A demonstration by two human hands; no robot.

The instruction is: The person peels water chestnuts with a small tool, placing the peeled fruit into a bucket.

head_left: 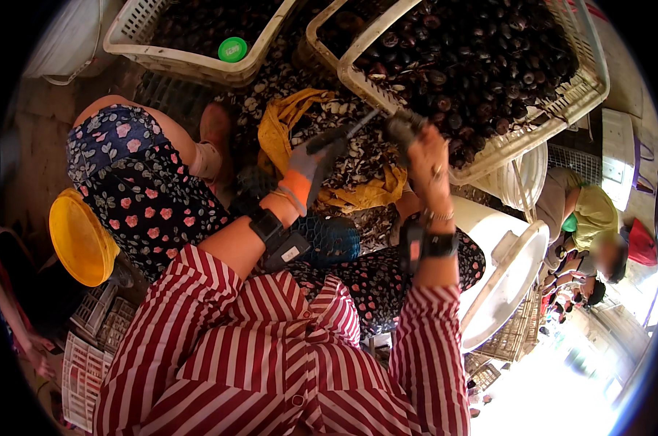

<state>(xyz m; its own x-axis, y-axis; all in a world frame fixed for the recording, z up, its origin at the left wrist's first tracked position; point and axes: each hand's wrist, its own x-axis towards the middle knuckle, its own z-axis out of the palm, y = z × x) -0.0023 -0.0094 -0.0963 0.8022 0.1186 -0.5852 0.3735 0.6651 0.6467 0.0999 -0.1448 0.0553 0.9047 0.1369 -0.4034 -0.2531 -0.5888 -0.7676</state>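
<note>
My left hand (pixel 309 163), in a grey glove with an orange cuff, is closed around the dark handle of a slim-bladed knife (pixel 362 123). The blade points up and right toward my right hand (pixel 429 161). Its fingers are curled and smeared by motion at the near corner of a pale plastic crate (pixel 387 102); a dark thing sits at the fingertips, too blurred to name. That crate is heaped with dark, glossy, round pieces (pixel 482 65), each about bite-sized. Below my hands lies a yellow cloth or net bag (pixel 282 127) among pale and dark scraps (pixel 347 156).
At the upper left stands another crate (pixel 191 62) with dark contents and a green round lid (pixel 232 49). White buckets (pixel 522 178) and a large white tub (pixel 503 291) are on the right. A yellow bucket (pixel 82 236) stands left of my knee. Other people sit at far right.
</note>
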